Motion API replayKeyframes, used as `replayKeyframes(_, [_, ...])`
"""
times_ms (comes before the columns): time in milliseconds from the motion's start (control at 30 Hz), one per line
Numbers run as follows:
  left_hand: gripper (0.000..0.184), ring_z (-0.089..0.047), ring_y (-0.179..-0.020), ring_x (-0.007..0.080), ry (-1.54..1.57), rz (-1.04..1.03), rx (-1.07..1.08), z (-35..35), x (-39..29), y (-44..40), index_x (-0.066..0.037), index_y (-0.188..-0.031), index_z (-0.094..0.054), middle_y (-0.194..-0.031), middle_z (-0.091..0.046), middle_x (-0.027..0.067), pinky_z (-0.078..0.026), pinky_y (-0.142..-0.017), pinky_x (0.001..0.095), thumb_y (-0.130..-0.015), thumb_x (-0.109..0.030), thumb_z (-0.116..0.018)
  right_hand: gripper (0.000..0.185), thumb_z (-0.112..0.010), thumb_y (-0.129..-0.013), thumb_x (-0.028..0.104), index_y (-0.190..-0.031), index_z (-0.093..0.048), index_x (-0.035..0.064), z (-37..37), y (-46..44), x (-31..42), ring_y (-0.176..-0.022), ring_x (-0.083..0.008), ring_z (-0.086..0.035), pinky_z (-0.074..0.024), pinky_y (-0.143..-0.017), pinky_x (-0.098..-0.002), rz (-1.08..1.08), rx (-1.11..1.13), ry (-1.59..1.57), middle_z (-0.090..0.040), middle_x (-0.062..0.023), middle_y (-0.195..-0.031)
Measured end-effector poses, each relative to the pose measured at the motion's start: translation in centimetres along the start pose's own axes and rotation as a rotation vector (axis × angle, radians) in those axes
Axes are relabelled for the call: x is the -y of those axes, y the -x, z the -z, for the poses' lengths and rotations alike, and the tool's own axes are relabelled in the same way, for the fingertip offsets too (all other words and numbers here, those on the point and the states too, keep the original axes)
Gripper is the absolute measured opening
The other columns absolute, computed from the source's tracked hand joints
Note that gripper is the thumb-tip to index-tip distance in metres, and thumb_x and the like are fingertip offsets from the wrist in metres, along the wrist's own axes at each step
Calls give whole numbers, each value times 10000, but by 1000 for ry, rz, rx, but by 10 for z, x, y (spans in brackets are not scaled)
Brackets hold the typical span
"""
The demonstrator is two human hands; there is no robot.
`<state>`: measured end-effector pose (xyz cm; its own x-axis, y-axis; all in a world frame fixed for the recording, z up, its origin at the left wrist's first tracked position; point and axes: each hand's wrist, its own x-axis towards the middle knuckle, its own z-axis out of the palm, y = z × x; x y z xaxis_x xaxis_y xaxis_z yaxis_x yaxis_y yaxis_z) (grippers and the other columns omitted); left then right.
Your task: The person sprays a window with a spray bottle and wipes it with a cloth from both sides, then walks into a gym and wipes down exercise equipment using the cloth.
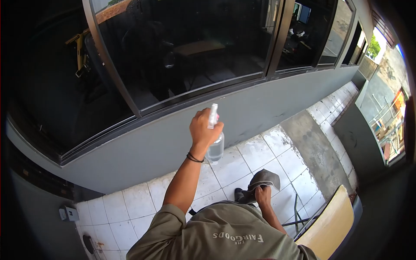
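The left hand (203, 131) has its fingers wrapped round the neck of a transparent spray bottle (215, 151), in front of the grey wall (253, 112) below the window (186, 47). Clear liquid shows inside. The bottle's long axis runs roughly upright, its white head uppermost, pointing towards the window. The right hand's (263, 196) fingers clutch a grey cloth (265, 178) above the tiled floor (124, 203).

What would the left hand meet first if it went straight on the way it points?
Probably the dark window glass: the left hand, gripping the spray bottle, points that way. Depth is unclear, so the window frame or grey wall below might come first.
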<state>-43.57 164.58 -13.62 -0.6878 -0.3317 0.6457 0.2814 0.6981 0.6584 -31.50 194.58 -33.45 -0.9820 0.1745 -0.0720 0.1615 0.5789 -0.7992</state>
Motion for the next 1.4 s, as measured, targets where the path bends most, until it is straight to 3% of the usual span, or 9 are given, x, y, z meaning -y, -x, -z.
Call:
replayKeyframes(133, [172,-634,-703,361,-58,232,-168,74,49,19,-76,-799,-623,-777,-643,114,-513,-648,425,-641,-81,-692,296,-646,-796,224,-838,-678,-67,8,-16,17,-868,-514,-657,-520,-715,-565,-89,112,449,-679,-323,-882])
replayKeyframes(300, [211,-623,-693,371,-199,79,-255,155,71,58,-34,-839,-614,-776,-621,139,-503,-645,422,-632,-4,-639,448,-717,-765,325,-1029,-726,-37,69,-62,69,-839,-263,-725,-551,-755,-411,87,660,412,-718,-246,-869])
replayKeyframes(400, [228,-605,-669,313,-197,227,-245,187,73,88,-27,-856,-599,-755,-598,125,-480,-643,369,-632,16,-603,307,-669,-814,227,-1009,-756,7,98,-99,106,-796,-192,-713,-555,-720,-361,209,595,-58,-745,-162,-829])
replayKeyframes(533, [220,-567,-657,256,-124,299,-254,202,70,117,-32,-849,-586,-745,-579,102,-457,-649,342,-636,21,-583,525,-697,-863,493,-988,-744,-15,90,-141,121,-754,-307,-722,-545,-701,-383,272,659,961,-716,-175,-764])
replayKeyframes(733, [220,-560,-664,246,-101,304,-259,189,74,119,-30,-854,-582,-768,-590,95,-458,-664,332,-638,15,-572,473,-596,-1024,431,-1105,-707,-22,94,-174,130,-873,-138,-686,-540,-820,-309,50,472,-877,-743,-75,-983])
replayKeyframes(933, [249,-532,-667,242,-94,224,-282,165,86,83,-28,-871,-577,-768,-557,95,-441,-654,337,-628,21,-551,482,-486,-1078,366,-1311,-590,-43,94,-227,224,-1194,-236,-622,-475,-1036,-380,541,154,-1250,-626,-156,-1329])
replayKeyframes(1067, [247,-492,-660,228,-103,258,-310,138,89,49,-27,-865,-573,-759,-524,84,-419,-655,332,-621,6,-558,616,-475,-1057,471,-1367,-540,-57,58,-306,248,-1334,-301,-507,-424,-1068,-407,673,-89,-456,-589,-192,-1374])
replayKeyframes(1200, [255,-500,-682,226,-80,228,-323,107,88,9,-26,-869,-578,-779,-528,92,-418,-666,329,-617,3,-554,733,-441,-1057,517,-1497,-351,-61,48,-356,283,-1365,-303,-456,-333,-1158,-391,1226,-10,-732,-460,-171,-1498])
replayKeyframes(1400, [262,-516,-688,256,-59,227,-275,66,95,-26,-19,-872,-584,-803,-533,116,-420,-663,341,-611,-37,-572,800,-488,-1014,577,-1432,-441,-103,22,-402,387,-1438,-354,-375,-260,-1195,-397,597,-397,-638,-416,-267,-1523])
